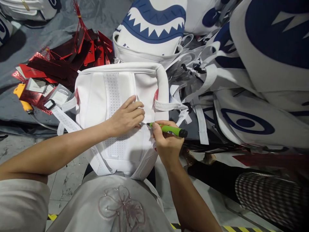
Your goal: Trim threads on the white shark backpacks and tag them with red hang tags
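A white backpack (94, 96) rests on my lap against the table's edge, its back panel and straps facing up. Across the panel lies my left hand (129, 116), fingers bent and pressed onto the fabric by a lengthwise seam; its fingertips are partly hidden. My right hand (167, 141) is closed around a green pen-like tool (170, 129) with black ends. The tool's thin metal tip points left, meeting the fabric close to my left fingertips. A white strap (169, 105) with a buckle runs out to the right.
Red tags (89, 53) with strings are heaped at the back left, near an orange-handled tool (23, 96). Behind stands another white-and-blue backpack (154, 25). More printed bags (246, 122) are piled on the right. Another person's leg (217, 174) shows at the lower right.
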The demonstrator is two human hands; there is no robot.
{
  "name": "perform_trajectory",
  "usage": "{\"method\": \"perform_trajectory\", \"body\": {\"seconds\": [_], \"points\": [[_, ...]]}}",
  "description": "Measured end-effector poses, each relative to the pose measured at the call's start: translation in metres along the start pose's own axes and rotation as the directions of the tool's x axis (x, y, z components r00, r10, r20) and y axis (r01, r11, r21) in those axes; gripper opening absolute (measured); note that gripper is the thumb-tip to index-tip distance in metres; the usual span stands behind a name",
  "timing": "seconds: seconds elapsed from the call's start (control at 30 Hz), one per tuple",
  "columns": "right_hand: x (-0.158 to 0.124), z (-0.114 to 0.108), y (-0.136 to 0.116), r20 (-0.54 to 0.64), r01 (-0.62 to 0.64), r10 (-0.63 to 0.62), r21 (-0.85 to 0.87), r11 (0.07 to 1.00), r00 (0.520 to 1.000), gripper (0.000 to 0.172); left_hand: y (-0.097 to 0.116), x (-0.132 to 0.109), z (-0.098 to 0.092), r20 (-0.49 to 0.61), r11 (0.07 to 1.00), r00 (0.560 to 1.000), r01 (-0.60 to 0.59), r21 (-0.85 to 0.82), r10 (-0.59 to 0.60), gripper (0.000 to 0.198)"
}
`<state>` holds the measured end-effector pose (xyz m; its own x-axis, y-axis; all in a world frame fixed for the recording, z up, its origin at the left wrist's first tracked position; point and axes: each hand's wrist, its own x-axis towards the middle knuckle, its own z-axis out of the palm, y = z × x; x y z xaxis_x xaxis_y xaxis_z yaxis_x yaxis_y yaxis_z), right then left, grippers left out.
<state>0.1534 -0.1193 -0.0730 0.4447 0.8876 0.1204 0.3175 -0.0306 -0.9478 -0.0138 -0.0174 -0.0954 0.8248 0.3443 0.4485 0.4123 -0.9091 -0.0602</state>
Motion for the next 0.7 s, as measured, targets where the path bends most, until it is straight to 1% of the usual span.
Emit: {"method": "perform_trajectory", "body": {"seconds": [0.1,0.2,0.37,0.43,0.5,0.53,0.63,0.67,0.7], "points": [[0.0,0.0,0.002,-0.017,-0.021,0.021,-0.008,1.0,1.0,0.02,-0.001,0.001,-0.001,-0.022,1.0,1.0,-0.019,0.024,0.019,0.022],[-0.002,-0.001,0.003,-0.005,-0.019,0.019,-0.015,1.0,1.0,0.022,0.0,0.002,-0.003,-0.02,1.0,1.0,-0.019,-0.001,0.019,0.021],[-0.002,-0.003,0.002,0.013,-0.037,0.037,-0.007,0.999,0.999,0.024,0.002,0.004,-0.006,0.07,0.99,0.996,0.06,-0.128,-0.051,0.019],[0.0,-0.003,0.004,0.044,-0.034,0.035,-0.009,0.999,0.998,0.024,0.0,0.004,-0.005,0.112,0.988,0.991,0.088,-0.126,-0.074,0.019],[0.003,0.0,0.008,0.041,-0.031,0.031,0.007,0.999,0.999,0.023,-0.003,0.004,-0.003,0.122,0.994,0.991,0.074,-0.075,-0.064,0.018],[0.003,0.001,0.01,0.034,-0.03,0.029,0.021,0.999,0.999,0.022,-0.004,0.003,-0.003,0.099,0.998,0.994,0.05,-0.042,-0.045,0.017],[-0.004,0.004,0.012,0.046,-0.045,0.043,0.047,0.998,0.998,0.02,0.002,0.003,-0.012,-0.032,1.0,0.999,-0.028,0.014,0.028,0.015],[-0.007,0.004,0.012,0.057,-0.046,0.043,0.037,0.998,0.997,0.02,0.003,0.003,-0.016,-0.069,0.999,0.997,-0.036,-0.005,0.035,0.012],[-0.008,0.004,0.011,0.057,-0.043,0.043,0.007,0.999,0.997,0.019,0.003,0.002,-0.02,-0.053,0.998,0.998,-0.024,-0.056,0.021,0.009]]}}
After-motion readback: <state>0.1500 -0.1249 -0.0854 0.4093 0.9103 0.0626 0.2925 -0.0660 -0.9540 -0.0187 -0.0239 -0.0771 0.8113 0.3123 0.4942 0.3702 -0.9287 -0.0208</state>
